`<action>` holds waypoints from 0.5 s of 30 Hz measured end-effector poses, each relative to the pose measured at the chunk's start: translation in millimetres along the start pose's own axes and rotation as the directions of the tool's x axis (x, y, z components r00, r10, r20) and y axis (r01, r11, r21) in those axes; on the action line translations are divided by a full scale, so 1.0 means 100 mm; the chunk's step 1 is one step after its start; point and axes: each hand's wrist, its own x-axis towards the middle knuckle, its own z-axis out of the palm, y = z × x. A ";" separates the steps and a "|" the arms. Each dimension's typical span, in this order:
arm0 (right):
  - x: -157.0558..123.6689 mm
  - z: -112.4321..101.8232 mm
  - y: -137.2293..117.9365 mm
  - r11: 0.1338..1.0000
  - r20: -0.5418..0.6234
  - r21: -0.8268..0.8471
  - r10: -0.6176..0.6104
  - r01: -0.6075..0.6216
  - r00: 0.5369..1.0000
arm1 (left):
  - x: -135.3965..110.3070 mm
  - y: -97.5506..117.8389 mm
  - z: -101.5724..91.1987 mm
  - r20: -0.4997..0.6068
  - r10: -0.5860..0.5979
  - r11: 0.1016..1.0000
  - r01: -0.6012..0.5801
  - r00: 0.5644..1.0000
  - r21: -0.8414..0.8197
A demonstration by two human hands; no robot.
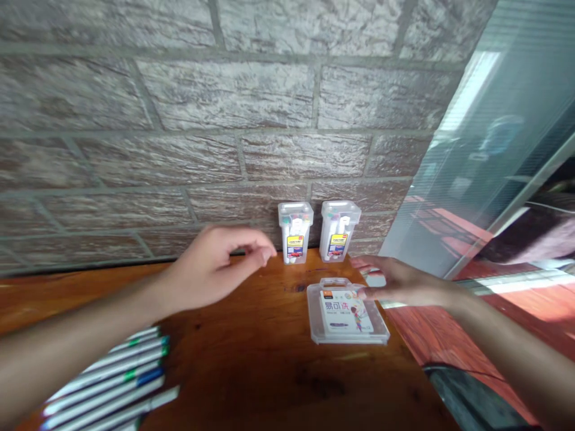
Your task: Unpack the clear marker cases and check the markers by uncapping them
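Observation:
My left hand hovers above the wooden table, fingers loosely curled and apart, holding nothing, its fingertips just left of a clear plastic marker case standing upright against the wall. A second upright marker case stands beside it on the right. My right hand lies flat with fingers stretched out, touching the right upper edge of a flat clear marker case that lies on the table with a printed label up.
Several white markers with green and blue caps lie in a row at the table's near left. A stone-brick wall backs the table. A glass partition stands to the right, past the table's right edge.

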 end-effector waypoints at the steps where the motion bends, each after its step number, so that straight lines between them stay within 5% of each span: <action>1: -0.05 0.06 -0.05 1.000 0.012 -0.013 0.020 -0.019 1.000 | -0.17 -0.03 0.02 0.038 -0.034 0.999 0.034 0.999 0.013; 8: -0.19 0.50 -0.34 0.988 0.152 -0.037 -0.143 0.150 0.978 | -1.06 -0.05 0.17 0.153 -0.153 0.985 0.163 0.976 -0.057; 15: -0.14 0.81 -0.58 0.977 0.029 -0.157 -0.141 0.144 0.990 | -1.34 -0.07 0.28 0.115 -0.246 0.945 0.265 0.962 -0.192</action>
